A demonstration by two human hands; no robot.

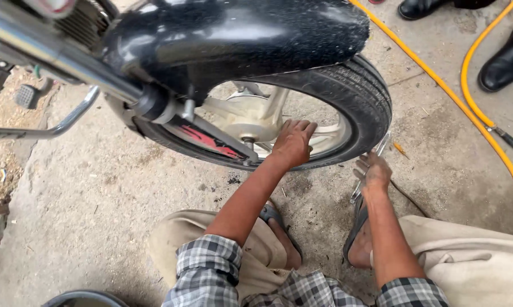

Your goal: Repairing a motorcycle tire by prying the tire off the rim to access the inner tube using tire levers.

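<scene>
Left hand (293,142) flat on the motorcycle wheel (347,96) — right hand (373,172) just beside, gripping a metal tool (381,145) angled up toward the tyre.

Roadside repair workshop, I note: motorcycle wheel (302,113) raised above stained concrete floor (97,193), yellow air hose (438,85) trailing past.
</scene>
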